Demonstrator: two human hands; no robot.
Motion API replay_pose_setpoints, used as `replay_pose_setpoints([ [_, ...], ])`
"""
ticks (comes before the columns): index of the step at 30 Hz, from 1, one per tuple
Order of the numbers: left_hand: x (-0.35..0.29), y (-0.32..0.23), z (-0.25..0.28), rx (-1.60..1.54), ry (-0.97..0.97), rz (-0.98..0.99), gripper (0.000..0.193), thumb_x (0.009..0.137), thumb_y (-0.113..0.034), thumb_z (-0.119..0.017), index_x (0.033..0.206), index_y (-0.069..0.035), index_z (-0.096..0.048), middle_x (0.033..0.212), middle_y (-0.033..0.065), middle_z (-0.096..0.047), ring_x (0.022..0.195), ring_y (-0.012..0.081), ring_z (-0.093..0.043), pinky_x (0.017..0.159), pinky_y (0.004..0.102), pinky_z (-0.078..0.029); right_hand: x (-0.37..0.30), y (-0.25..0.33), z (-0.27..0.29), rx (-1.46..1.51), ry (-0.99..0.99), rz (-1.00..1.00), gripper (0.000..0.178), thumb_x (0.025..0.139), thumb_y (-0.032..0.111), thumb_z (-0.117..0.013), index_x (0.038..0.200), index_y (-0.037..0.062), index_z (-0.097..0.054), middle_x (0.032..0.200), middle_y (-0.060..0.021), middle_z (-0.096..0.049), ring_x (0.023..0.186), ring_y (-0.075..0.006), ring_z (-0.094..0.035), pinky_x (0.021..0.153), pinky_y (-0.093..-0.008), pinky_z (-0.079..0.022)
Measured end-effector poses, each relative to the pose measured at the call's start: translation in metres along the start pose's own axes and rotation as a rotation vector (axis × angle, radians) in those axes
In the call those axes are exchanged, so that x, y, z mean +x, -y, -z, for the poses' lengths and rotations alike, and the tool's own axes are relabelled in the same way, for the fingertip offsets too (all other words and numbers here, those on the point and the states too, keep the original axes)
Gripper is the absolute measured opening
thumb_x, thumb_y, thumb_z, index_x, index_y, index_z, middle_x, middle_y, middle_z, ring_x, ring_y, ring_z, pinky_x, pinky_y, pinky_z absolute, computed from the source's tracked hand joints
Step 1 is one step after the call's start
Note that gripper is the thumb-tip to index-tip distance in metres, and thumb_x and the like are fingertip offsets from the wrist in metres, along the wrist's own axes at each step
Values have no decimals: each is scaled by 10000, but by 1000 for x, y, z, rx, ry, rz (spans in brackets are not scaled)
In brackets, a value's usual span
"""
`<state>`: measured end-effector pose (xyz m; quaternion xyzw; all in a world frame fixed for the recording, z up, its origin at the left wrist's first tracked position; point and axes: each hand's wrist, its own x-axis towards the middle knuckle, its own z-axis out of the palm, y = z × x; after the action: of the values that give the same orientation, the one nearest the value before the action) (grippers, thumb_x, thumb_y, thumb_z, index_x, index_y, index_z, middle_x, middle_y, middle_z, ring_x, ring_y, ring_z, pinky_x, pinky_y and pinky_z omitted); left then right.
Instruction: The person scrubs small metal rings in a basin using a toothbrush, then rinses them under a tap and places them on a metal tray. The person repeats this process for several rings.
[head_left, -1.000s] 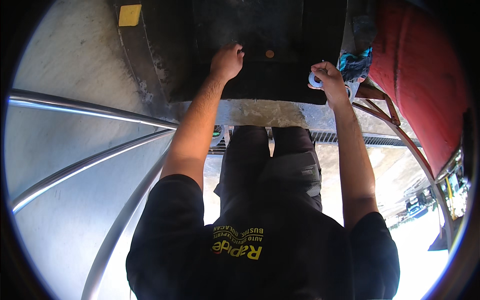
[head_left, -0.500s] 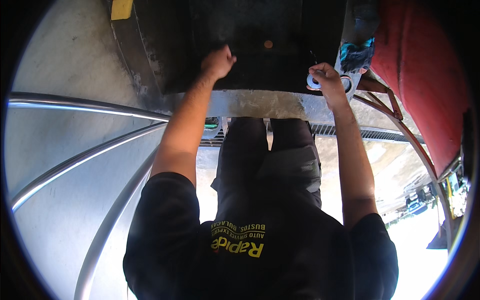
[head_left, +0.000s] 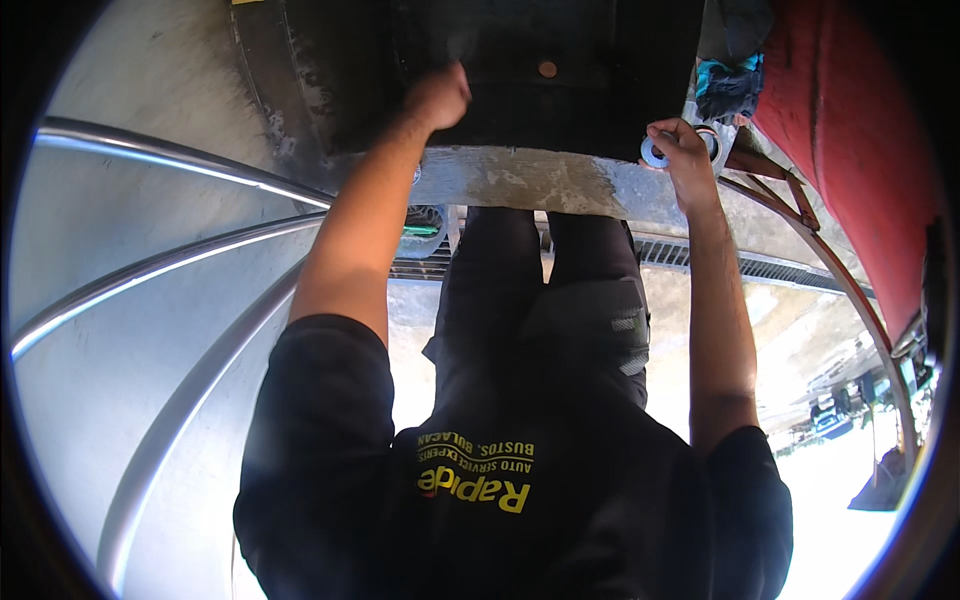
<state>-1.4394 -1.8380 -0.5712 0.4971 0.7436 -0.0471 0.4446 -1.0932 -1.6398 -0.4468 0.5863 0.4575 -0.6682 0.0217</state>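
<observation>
Over the black top of a workbench [head_left: 590, 110], my left hand [head_left: 440, 98] is closed in a fist, slightly blurred. Whatever its fingers may hold is hidden. Off to the right, my right hand [head_left: 688, 155] pinches a flat silvery ring [head_left: 654, 153] between thumb and fingers, close to the bench's front corner. Just beyond that hand, a second, larger ring [head_left: 712, 143] shows partly at the bench edge. Between the hands but farther back lies a small round brown disc [head_left: 547, 69].
A dark and teal cloth [head_left: 728, 88] lies at the bench's right end, beside a large red panel [head_left: 840, 150]. Curved metal rails [head_left: 180, 160] run along the left. Below the bench edge sits a tray with a green item [head_left: 420, 230]. A floor grating [head_left: 700, 258] crosses behind my legs.
My right hand has shifted slightly right and outward with the ring, toward the bench corner. My left fist has risen a little in the picture, as the whole view tilted slightly.
</observation>
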Motion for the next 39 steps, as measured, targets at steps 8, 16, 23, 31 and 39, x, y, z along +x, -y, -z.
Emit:
replay_pose_setpoints([
  [8, 11, -1, 7, -51, 78, -17, 174, 951, -226, -683, 1065, -96, -668, 1007, 146, -749, 953, 312, -724, 838, 419, -558, -21, -31, 9, 86, -28, -30, 137, 981, 79, -665, 1078, -16, -655, 922, -56, -664, 836, -122, -635, 689, -306, -572],
  [16, 4, -14, 20, -63, -78, 131, 209, 938, -280, -688, 1033, -96, -666, 1074, 174, -740, 1056, 364, -704, 891, 484, -549, -28, -46, 14, 114, 26, -60, 153, 1005, 115, -654, 1118, 15, -626, 977, -40, -639, 839, -112, -626, 737, -329, -609],
  [23, -4, -4, 37, -217, -430, 193, 211, 985, -305, -630, 1053, -106, -636, 1011, 148, -733, 1002, 370, -700, 844, 487, -555, -18, -34, 13, 54, 42, -31, 153, 1008, 126, -656, 1106, 11, -633, 962, -44, -647, 845, -106, -638, 724, -320, -605],
  [31, -35, -22, 44, -76, -366, 34, 172, 964, -202, -639, 1102, -99, -634, 1058, 167, -720, 1034, 358, -686, 927, 500, -515, -13, -24, 8, 22, 46, -49, 166, 1010, 139, -659, 1106, 7, -634, 957, -40, -644, 832, -105, -639, 715, -312, -597],
  [39, -54, -41, 50, -43, -443, -12, 109, 948, -145, -620, 1039, -88, -602, 957, 117, -709, 1009, 326, -673, 893, 467, -504, -11, -28, 3, 118, 53, -38, 145, 987, 100, -667, 1084, -6, -642, 939, -43, -665, 822, -100, -651, 683, -298, -602],
])
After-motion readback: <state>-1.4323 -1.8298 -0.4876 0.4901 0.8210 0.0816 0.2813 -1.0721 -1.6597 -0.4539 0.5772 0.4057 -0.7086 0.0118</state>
